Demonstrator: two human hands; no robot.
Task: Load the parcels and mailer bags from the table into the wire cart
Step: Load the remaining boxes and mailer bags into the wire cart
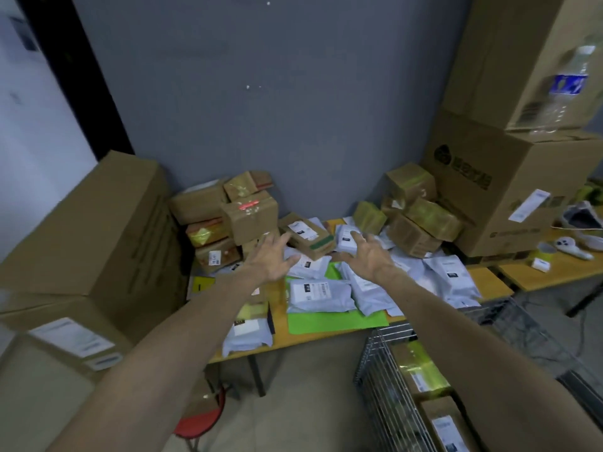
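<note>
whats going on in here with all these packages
A person reaches the left hand and right hand, both open, toward a small cardboard parcel among grey mailer bags on the table. Neither holds anything yet. The wire cart beside it already holds a couple of boxes; most parcels are on the table.

Between the left hand [270,256] and the right hand [368,252] a small box [306,234] lies on the table [489,283]. Left of the left hand stands a stack of parcels [225,220]; right of the right hand, a heap of boxes [421,216]. Nearer than both hands, mailer bags [321,293] lie on a mat [326,321]. Below the right forearm the wire cart [388,386] stands before the table, with cart parcels [417,367] in it
</note>
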